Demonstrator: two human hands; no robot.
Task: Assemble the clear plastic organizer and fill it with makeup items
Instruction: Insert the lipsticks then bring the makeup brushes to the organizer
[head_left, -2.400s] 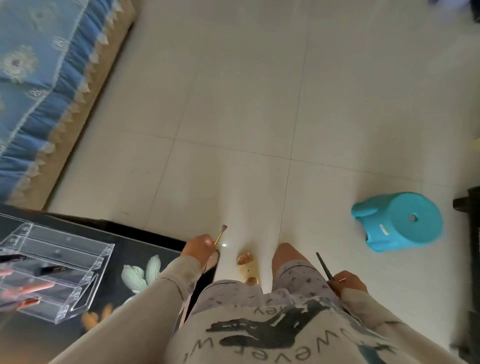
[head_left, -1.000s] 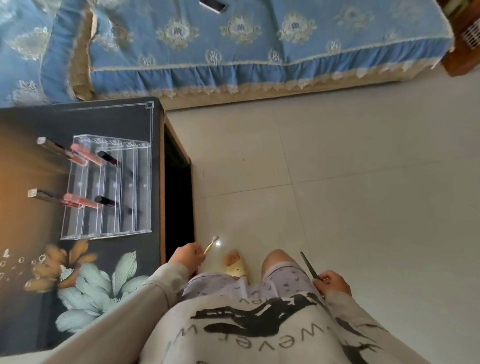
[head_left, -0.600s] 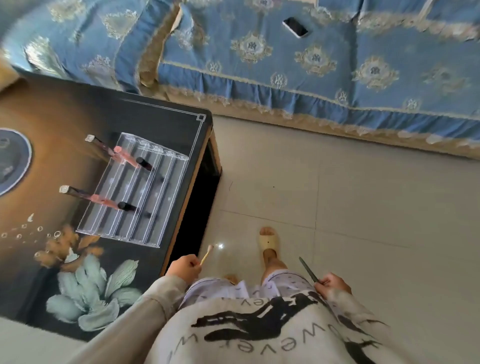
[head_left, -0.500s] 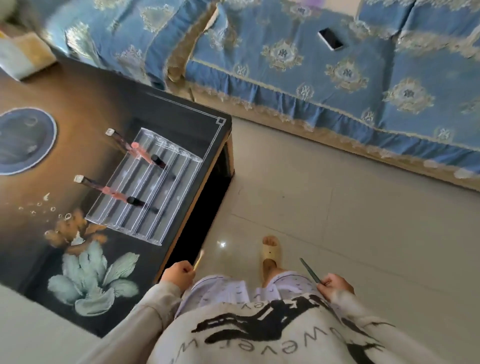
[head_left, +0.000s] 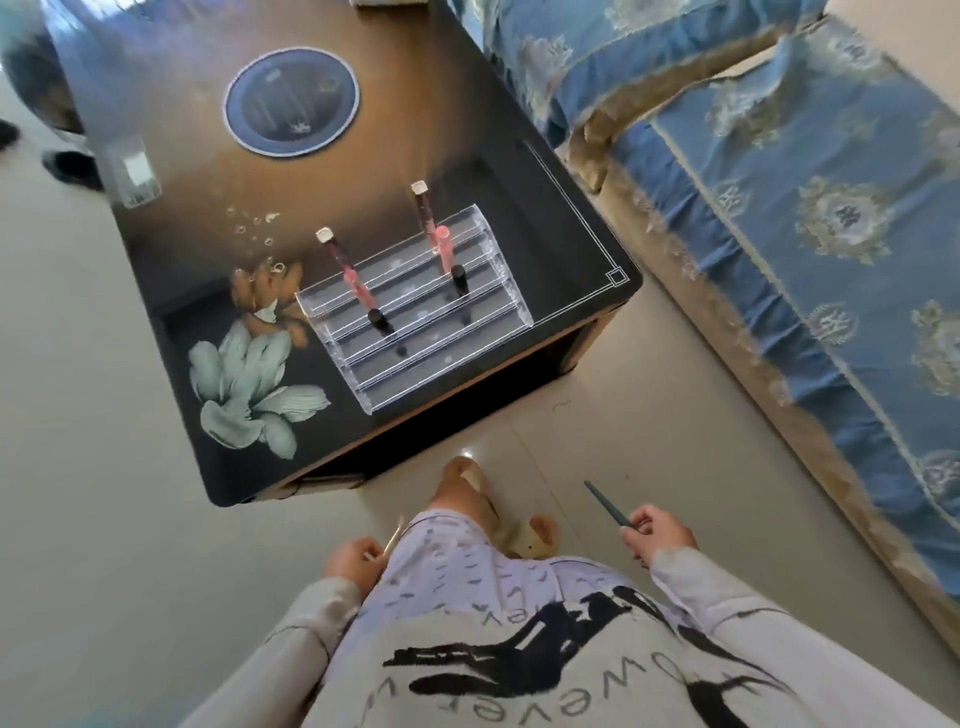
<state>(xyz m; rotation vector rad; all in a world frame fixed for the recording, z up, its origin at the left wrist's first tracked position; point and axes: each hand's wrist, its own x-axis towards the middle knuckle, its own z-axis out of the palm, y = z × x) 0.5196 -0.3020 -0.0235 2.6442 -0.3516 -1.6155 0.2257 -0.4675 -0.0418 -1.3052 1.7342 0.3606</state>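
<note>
A clear plastic stepped organizer (head_left: 415, 317) is seen lying on a dark glossy low table with a painted pale flower (head_left: 550, 228), towards the table's corner nearest the sofa. Its lowest step is set just inside the table's near edge, and a bare strip of tabletop is left between its right side and the table's right edge. Two lines of slim makeup tubes (head_left: 444, 249) are held in its tiers, dark ones with pale caps at the back, pink in the middle, black in front. A round blue-rimmed mat (head_left: 291, 101) is placed well behind it.

An open band of pale tiled floor (head_left: 675, 426) is left between the table and a blue patterned sofa cover with a beige fringe (head_left: 810, 218).

Below the table's near edge, a thin pale stick (head_left: 392, 541), perhaps a brush handle, is pinched in the left hand (head_left: 353, 564). A slim dark teal pencil-like stick (head_left: 605, 501) is gripped by the curled fingers of the right hand (head_left: 658, 535). Both hands are kept apart from the table.
</note>
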